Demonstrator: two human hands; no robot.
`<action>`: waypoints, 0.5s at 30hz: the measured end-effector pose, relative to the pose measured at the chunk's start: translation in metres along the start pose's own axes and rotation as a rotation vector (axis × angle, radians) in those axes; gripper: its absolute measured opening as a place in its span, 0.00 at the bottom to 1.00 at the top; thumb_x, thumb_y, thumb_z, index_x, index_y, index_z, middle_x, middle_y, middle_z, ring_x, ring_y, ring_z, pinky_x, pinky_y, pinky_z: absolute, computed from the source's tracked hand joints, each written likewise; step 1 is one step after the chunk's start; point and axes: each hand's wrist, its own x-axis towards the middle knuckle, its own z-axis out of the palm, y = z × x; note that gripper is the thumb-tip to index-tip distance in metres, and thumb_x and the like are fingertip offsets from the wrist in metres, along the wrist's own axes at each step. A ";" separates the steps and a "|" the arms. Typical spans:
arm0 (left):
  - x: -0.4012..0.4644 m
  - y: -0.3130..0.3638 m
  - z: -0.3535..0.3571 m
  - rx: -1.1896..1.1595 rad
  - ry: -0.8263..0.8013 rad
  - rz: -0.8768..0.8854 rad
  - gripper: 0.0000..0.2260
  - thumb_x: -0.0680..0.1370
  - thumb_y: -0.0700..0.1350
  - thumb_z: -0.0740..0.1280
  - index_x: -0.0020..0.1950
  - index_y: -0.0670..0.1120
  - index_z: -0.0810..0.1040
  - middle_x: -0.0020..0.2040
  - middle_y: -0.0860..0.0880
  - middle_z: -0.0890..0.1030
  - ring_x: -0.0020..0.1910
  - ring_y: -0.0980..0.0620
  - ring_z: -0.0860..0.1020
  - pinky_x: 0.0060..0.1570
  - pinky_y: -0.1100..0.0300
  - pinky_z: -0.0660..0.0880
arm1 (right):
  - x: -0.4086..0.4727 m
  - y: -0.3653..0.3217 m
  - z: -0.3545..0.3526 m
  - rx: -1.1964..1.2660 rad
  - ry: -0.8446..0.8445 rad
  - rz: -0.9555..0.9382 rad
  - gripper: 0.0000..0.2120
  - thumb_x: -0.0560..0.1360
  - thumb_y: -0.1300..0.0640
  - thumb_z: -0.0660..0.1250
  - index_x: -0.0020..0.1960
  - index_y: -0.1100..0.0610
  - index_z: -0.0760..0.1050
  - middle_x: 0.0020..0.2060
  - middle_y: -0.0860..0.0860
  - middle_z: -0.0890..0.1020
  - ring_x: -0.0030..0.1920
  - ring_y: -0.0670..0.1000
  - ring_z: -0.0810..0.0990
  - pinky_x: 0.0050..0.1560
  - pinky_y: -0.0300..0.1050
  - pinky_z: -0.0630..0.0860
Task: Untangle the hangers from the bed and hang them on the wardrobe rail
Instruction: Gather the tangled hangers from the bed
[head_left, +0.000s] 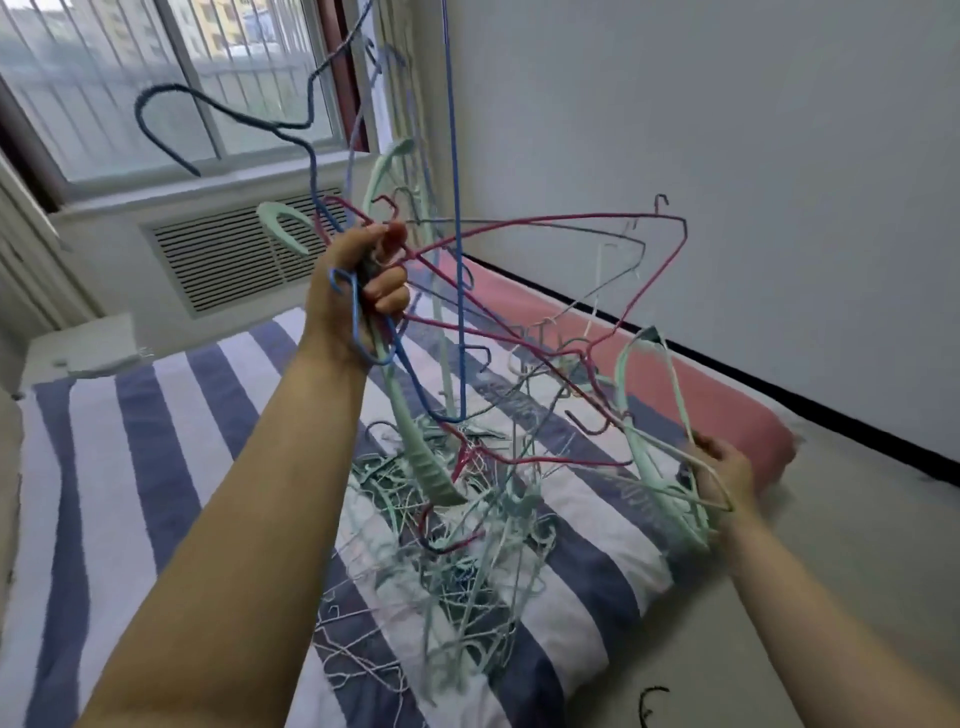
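Lifting a knot that has not let go

Raised at centre frame, the left hand (363, 291) is closed tight round a bunch of hooks and necks: blue, red and mint hangers all caught in one fist. At the lower right the right hand (722, 467) curls its fingers round a pale mint hanger (649, 457) and seems to be drawing it sideways out of the mass. Most of the hangers lie in a pile (457, 561) at lower centre on the striped bed (156, 467), and several lifted ones trail into it. A red hanger (545, 223) spans the middle right, and a blue hanger (218, 109) dangles at upper left in front of the window (156, 78). No wardrobe rail is in view

Risks, as I judge them:
- Pulling harder with either hand could lock the hooks tighter, since the lifted bunch is threaded through the pile
- Thin wire may bend or kink under a sideways tug
- A hook that springs free could flick toward the face or scratch a wrist
- That dangling blue hanger could swing against the window glass
- With so many necks in one fist, some may slip and drop back, tangling again
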 end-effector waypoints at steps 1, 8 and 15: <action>0.003 -0.002 0.002 -0.013 -0.010 -0.007 0.03 0.76 0.39 0.59 0.43 0.45 0.69 0.39 0.52 0.81 0.18 0.60 0.66 0.17 0.68 0.65 | -0.007 -0.011 -0.007 -0.004 0.060 -0.044 0.10 0.76 0.67 0.65 0.57 0.66 0.77 0.27 0.48 0.78 0.21 0.38 0.72 0.24 0.30 0.70; 0.009 -0.045 0.059 -0.050 -0.093 -0.077 0.07 0.77 0.41 0.59 0.39 0.46 0.71 0.37 0.53 0.80 0.17 0.60 0.64 0.16 0.68 0.62 | -0.037 -0.011 -0.076 -0.058 0.453 -0.226 0.12 0.76 0.61 0.66 0.58 0.65 0.78 0.45 0.58 0.81 0.39 0.45 0.77 0.38 0.31 0.71; 0.004 -0.078 0.140 0.019 -0.257 -0.086 0.07 0.70 0.44 0.65 0.44 0.44 0.69 0.37 0.54 0.79 0.18 0.60 0.63 0.17 0.68 0.62 | -0.064 0.000 -0.155 -0.047 0.699 -0.253 0.11 0.75 0.57 0.65 0.57 0.57 0.78 0.50 0.57 0.81 0.45 0.52 0.76 0.52 0.51 0.75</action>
